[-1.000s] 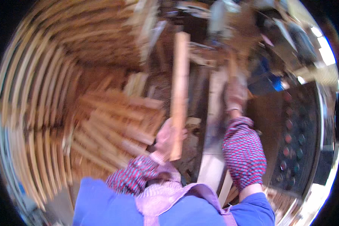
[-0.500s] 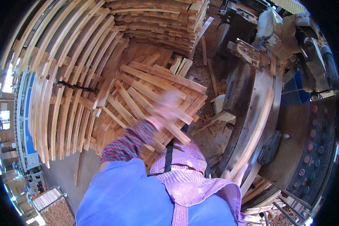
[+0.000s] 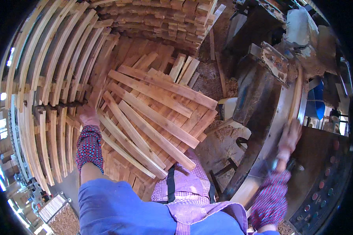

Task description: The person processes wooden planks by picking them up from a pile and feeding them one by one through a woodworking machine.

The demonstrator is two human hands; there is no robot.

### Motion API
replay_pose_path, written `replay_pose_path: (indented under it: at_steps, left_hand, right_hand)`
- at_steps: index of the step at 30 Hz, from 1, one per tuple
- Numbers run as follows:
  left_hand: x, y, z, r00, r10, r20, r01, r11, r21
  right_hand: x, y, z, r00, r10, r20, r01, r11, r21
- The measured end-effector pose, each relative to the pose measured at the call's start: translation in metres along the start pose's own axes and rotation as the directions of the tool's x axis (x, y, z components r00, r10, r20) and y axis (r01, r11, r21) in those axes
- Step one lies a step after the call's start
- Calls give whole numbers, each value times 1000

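Observation:
My left hand (image 3: 89, 116) is stretched out to the left, at the edge of a tall stack of wooden strips (image 3: 62, 133). Its fingers are blurred, and I cannot make out a grip. On the right, my right hand (image 3: 290, 139) is over the metal bed (image 3: 272, 121) of a machine, smeared by motion. A wooden strip (image 3: 297, 94) lies along that bed, running from the hand toward the machine head. Between my arms, several loose wooden strips (image 3: 153, 117) lie fanned out on a layer of boards.
More stacked boards (image 3: 161, 27) rise at the far side. Dusty machine parts (image 3: 276, 62) stand at the far right, and a dark control panel with coloured buttons (image 3: 321, 184) is at the near right. Sawdust (image 3: 231, 137) covers the floor beside the machine.
My left hand has moved left from above the loose strips to the stack. My right hand has come forward along the machine bed, and the strip there has advanced toward the machine head.

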State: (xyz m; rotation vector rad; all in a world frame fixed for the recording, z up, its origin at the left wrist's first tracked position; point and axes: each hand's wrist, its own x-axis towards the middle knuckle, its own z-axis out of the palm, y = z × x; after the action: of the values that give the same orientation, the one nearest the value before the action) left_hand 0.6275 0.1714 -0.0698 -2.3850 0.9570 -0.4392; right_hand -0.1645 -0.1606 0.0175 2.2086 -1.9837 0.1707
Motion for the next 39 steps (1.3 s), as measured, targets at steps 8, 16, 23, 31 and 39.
replay_pose_path:
  at_steps: [8,16,23,31,39]
  left_hand:
    - [22,-49,-149,900,139,412,-78,984,-163]
    - [-137,-40,-302,835,478,271,484,-404,-776]
    - [-246,116,-365,749,652,117,650,-690,-318]
    - [-262,153,-401,568,798,-203,741,-603,-296]
    - [-256,166,-379,466,885,18,833,-432,-344]
  right_hand:
    - [71,-47,16,959,102,-263,111,720,685]
    - [-133,-235,-97,788,-454,417,-435,69,898]
    - [-210,-258,-166,773,-542,330,-595,-438,674]
    - [-318,-121,-184,974,212,76,-221,829,514]
    - [-204,-105,-79,977,16,-214,-8,999,39]
